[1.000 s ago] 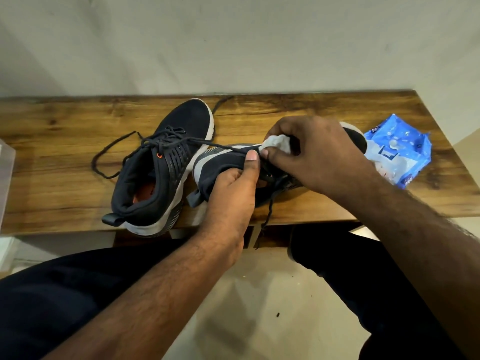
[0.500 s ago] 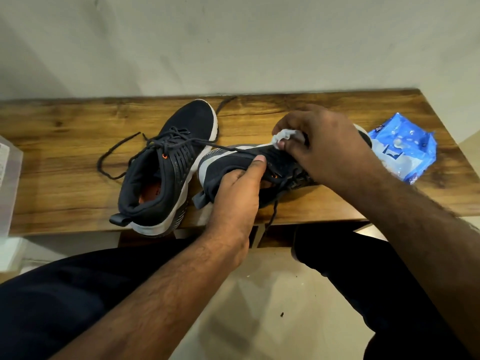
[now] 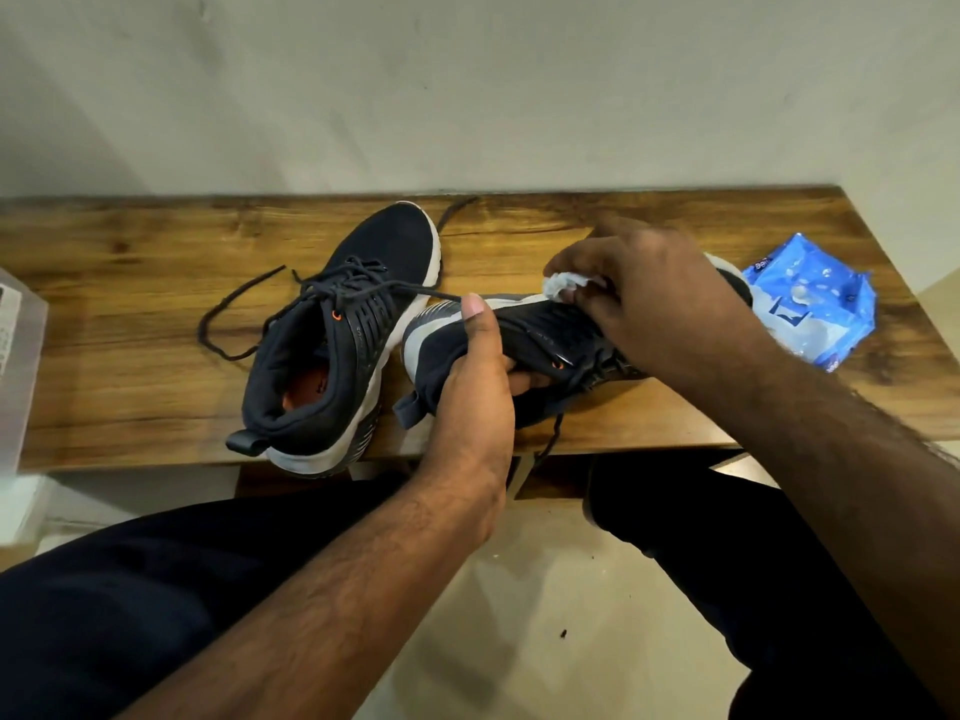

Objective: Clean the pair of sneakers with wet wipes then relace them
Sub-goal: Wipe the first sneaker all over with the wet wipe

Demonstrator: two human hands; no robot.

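Note:
Two dark navy sneakers with white soles lie on a wooden bench (image 3: 130,324). The left sneaker (image 3: 343,345) stands upright with loose laces trailing left. The right sneaker (image 3: 545,340) is tipped on its side, sole edge up. My left hand (image 3: 472,402) grips its heel, thumb on the sole. My right hand (image 3: 649,293) pinches a crumpled white wet wipe (image 3: 563,284) and presses it against the white sole near the middle; this hand hides the sneaker's toe.
A blue pack of wet wipes (image 3: 815,309) lies at the bench's right end. A clear plastic box (image 3: 21,366) stands at the left edge. A wall rises right behind the bench. My dark-trousered legs fill the foreground over a pale floor.
My right hand with the wipe has slid along the sole towards the toe, to the right. My left hand keeps its grip on the heel.

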